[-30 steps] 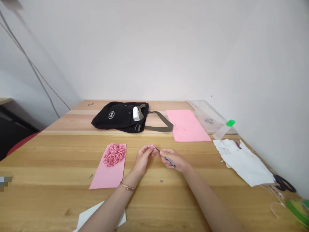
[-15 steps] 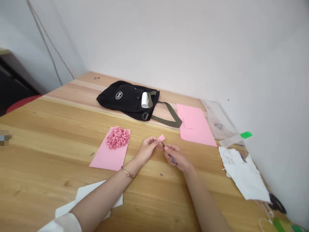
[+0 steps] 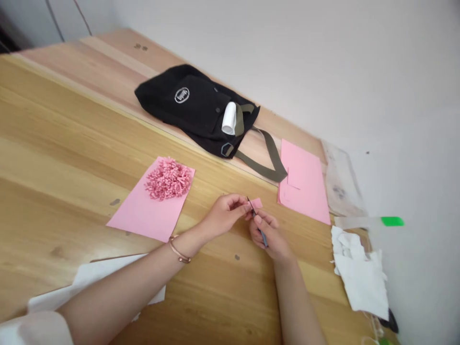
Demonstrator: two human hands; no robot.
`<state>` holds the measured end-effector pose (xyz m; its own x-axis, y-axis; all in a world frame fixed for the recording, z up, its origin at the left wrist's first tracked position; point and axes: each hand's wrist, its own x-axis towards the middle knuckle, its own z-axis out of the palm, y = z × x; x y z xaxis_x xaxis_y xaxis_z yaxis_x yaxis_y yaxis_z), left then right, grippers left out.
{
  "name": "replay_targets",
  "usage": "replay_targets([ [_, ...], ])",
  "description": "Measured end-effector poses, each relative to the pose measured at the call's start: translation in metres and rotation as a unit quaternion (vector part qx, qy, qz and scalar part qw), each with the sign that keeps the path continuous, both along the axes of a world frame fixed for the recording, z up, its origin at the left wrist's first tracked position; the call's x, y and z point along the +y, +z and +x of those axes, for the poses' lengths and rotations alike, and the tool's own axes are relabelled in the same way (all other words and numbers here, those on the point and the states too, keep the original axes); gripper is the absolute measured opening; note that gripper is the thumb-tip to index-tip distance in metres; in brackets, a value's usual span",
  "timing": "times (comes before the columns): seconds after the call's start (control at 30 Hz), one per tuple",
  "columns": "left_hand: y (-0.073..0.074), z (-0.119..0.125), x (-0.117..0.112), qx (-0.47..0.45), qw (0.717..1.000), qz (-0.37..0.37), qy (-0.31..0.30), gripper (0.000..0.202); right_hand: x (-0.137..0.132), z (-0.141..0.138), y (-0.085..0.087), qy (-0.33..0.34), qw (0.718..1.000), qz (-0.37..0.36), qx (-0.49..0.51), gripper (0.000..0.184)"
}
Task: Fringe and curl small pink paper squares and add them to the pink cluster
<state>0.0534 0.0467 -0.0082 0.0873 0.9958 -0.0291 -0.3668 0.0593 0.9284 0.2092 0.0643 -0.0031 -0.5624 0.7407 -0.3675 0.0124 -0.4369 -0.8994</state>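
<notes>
My left hand (image 3: 228,213) is closed, thumb and fingers pinching a small piece of pink paper (image 3: 257,203). My right hand (image 3: 269,235) is wrapped round a slim tool (image 3: 265,238) with a dark pointed tip and a blue-grey handle. The tip lies across the pink piece, right beside my left fingertips. Whether it is a knife, tweezers or scissors I cannot make out. To the left, a cluster of pink paper strips or stamens (image 3: 168,178) rests on a pink sheet (image 3: 151,218).
Behind my hands lies a black bag (image 3: 194,110) with a white roll (image 3: 229,117) on it. Pink sheets (image 3: 305,184) are stacked to the right, near crumpled white paper (image 3: 362,278) and a green-tipped strip (image 3: 391,221). White sheets (image 3: 104,273) lie under my left forearm.
The head view has tilted and shifted. The tool's dark tip now crosses the pink piece near my left fingertips. Both hands keep their hold.
</notes>
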Motion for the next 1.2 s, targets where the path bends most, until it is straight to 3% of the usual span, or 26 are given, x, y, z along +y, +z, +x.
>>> replay_targets([
  [0.3,-0.0007,0.0026,0.0007,-0.032,0.999,-0.007,0.008,0.025,0.0008,0.0057,-0.0030,-0.005,1.000,0.002,0.020,0.030],
  [0.67,0.0061,0.0008,0.0001,0.003,0.999,-0.009,0.050,0.023,0.0004,0.0017,0.0020,0.012,1.000,0.008,-0.020,0.031],
  [1.2,0.0039,-0.0005,-0.0001,0.027,0.999,0.005,0.015,0.025,0.0017,0.0024,0.0021,0.015,1.000,-0.015,-0.015,0.031],
])
